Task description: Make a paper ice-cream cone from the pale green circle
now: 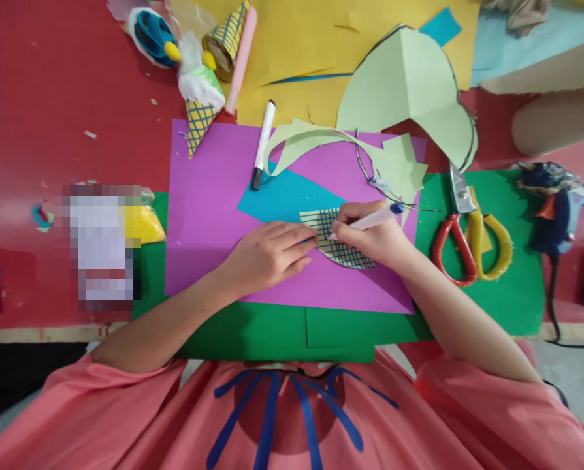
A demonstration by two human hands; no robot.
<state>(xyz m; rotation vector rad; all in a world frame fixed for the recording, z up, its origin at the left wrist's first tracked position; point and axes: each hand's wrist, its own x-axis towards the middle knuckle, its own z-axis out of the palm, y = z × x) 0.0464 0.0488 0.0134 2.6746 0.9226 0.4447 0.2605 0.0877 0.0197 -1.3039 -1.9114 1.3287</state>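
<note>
A pale yellow paper piece (353, 253) with a rounded edge lies on the purple sheet (208, 254). Dark blue lines cross over much of it in a grid; its upper left part bears lines in one direction. My right hand (370, 228) grips a white marker (376, 217) with a blue end, its tip down at the paper. Flat beside it, my left hand (272, 254) rests with fingers stretched out, fingertips on the paper's left edge. A blue paper piece (287, 196) lies just beyond my hands.
Red-and-yellow-handled scissors (463, 228) and a glue gun (556, 215) lie to the right. Beyond are a capped marker (263, 147), light green paper scraps (402, 163), a folded green cutout (404, 85) and a small ice-cream cone craft (201, 104). A yellow packet (147, 225) sits left.
</note>
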